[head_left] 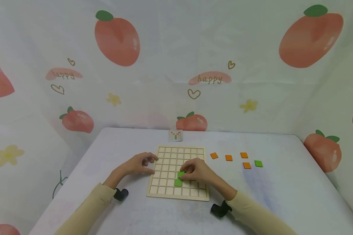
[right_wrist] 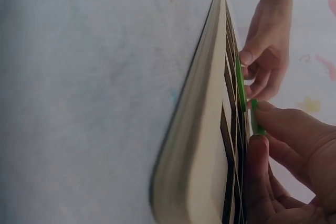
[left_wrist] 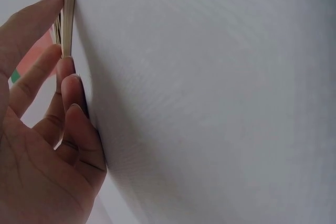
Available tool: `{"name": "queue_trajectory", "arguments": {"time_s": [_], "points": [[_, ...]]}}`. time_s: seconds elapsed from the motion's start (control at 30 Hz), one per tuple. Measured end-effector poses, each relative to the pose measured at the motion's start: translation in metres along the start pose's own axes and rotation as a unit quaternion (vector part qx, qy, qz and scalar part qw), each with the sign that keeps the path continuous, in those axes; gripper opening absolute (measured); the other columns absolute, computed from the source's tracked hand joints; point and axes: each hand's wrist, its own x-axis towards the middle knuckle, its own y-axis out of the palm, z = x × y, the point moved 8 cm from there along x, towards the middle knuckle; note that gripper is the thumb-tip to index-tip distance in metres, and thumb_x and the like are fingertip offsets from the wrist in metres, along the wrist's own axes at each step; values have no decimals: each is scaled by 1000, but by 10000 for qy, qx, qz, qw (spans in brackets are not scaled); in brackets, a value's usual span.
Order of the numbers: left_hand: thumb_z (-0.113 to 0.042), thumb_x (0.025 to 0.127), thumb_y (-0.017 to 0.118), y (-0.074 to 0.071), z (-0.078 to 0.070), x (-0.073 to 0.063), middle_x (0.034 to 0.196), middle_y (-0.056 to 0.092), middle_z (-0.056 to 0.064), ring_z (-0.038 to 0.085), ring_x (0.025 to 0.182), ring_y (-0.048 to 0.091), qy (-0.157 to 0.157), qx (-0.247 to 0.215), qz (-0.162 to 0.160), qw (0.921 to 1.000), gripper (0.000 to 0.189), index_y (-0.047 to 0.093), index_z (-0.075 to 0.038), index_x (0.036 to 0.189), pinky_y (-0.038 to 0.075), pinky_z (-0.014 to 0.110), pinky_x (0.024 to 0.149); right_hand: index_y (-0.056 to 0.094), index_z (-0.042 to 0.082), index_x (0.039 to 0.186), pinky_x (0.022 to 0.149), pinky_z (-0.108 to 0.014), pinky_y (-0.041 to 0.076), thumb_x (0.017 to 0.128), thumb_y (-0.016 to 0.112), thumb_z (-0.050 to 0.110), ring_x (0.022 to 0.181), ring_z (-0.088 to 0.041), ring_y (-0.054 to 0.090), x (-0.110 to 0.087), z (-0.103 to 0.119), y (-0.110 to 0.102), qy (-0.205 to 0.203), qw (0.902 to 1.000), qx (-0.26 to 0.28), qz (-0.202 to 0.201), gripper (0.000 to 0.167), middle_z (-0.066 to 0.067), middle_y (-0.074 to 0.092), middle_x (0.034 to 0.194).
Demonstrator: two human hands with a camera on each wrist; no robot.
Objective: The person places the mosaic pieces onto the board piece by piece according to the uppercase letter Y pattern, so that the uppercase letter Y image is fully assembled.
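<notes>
Left hand [head_left: 139, 164] sits loosely spread, thumb and a fingertip touching the left edge of the wooden board [head_left: 161, 190], not wrapped round it; right hand [head_left: 196, 170] has thumb and finger narrowed on the held green tile [right_wrist: 257, 118], just over the board; from the right wrist view the tile looks slightly clear of the surface.

Risks, left to right: a hard push from the left hand could slide or turn the board on the desk [head_left: 282, 182], so the tile would come down off its cell; with that hand only touching one edge, pressure from the right could likewise shift it.

The card [head_left: 175, 135] lies beyond the board with a small orange-and-green grid; its cells show tiny from the head view, so miscounting a row seems possible; the laid green tile [head_left: 178, 182] is on the board just nearer the person than the held one; low fingertips could nudge it askew; the held tile, gripped by its edges, could tip and catch on a cell edge, or flick out if pinched too tightly.

Further right, four orange tiles [head_left: 228, 158] and the loose green tile [head_left: 258, 164] lie on the desk, well apart from the right hand; a careless sweep of the right sleeve [head_left: 253, 210] might scatter them.
</notes>
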Motion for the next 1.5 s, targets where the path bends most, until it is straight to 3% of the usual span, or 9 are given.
{"name": "queue_trajectory", "arguments": {"time_s": [0.5, 1.5], "points": [[-23, 84, 85, 0, -2, -1, 107, 58, -1, 18, 91, 55, 47, -8, 22, 10000, 51, 64, -9, 128, 47, 37, 83, 77, 6, 97, 66, -28, 51, 83, 86, 13, 74, -12, 64, 3, 4, 4, 289, 9992, -286, -62, 18, 0, 71, 89], [-23, 84, 85, 0, -3, 0, 107, 58, -1, 19, 91, 54, -4, 67, 12, 10000, 51, 64, -9, 128, 47, 38, 83, 77, 8, 94, 69, -30, 50, 82, 87, 13, 78, -13, 61, 6, 9, 6, 259, 9983, -510, -48, 16, 2, 70, 88]]}}
